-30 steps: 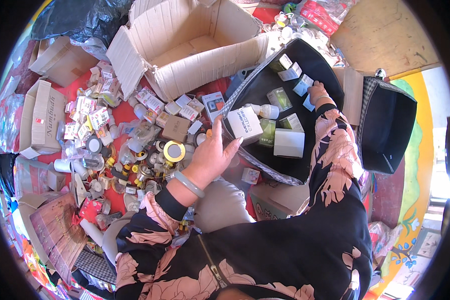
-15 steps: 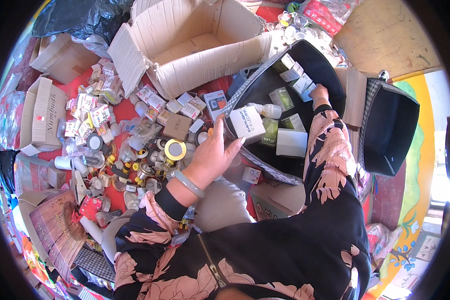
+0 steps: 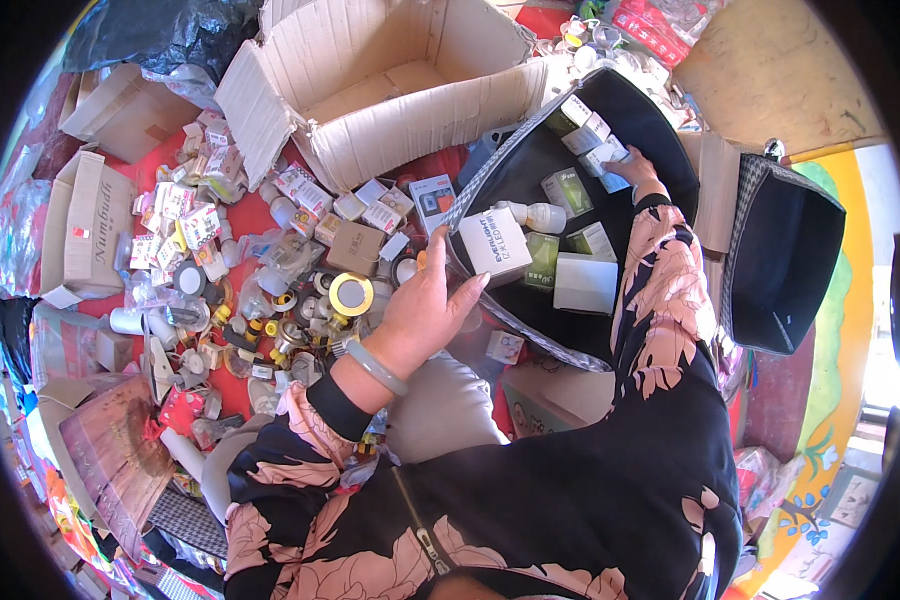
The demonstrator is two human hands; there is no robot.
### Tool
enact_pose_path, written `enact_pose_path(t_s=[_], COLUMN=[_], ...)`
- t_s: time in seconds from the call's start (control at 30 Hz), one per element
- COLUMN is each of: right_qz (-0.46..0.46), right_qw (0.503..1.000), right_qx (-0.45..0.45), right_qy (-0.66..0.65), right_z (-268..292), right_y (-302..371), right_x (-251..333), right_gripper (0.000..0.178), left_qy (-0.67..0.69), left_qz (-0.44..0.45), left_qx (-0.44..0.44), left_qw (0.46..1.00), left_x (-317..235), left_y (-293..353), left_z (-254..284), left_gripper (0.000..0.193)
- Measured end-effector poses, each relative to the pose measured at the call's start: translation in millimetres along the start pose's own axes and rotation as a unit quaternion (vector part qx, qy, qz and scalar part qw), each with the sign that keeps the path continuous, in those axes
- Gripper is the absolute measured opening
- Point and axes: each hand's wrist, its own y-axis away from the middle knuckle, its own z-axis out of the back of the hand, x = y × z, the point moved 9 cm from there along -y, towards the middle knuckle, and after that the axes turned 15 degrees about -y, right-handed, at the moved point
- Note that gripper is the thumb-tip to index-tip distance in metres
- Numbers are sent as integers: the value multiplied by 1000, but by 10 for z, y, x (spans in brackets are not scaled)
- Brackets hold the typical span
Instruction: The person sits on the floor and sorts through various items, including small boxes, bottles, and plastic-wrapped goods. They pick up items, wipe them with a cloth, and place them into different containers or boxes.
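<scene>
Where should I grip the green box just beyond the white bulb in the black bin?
I'd pinch the far half of the green box across its left and right sides, coming from above. It has straight edges, its upper face is uncovered, and dark lining of the black bin shows beside both sides there. The near end looks tighter: the white bulb lies close to its near-left corner.

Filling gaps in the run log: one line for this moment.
left hand: at left edge of black-lined bin, by white box | right hand: inside bin, at white-and-blue box | nearby: open carton
</scene>
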Motion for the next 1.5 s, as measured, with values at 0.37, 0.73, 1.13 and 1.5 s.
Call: enact_pose_path(t_s=[0.37, 0.73, 1.13, 1.5], right_qz=[55, -84, 27, -95], right_qw=[997, 995, 985, 994], right_qx=[-26, -39, -50, -1], right_qy=[37, 40, -161, -60], right_z=[-96, -8, 70, -150], right_y=[272, 101, -167, -94], right_x=[340, 102, -128, -152], right_gripper=[98, 88, 88, 110], left_qy=[-5, -21, -17, -9], left_qz=[24, 9, 17, 22], left_qx=[35, 6, 14, 12], left_qw=[999, 1000, 1000, 1000], left_x=[-33, 0, 1, -5], left_y=[-28, -16, -2, -14], left_z=[28, 6, 1, 39], left_gripper=[75, 76, 75, 74])
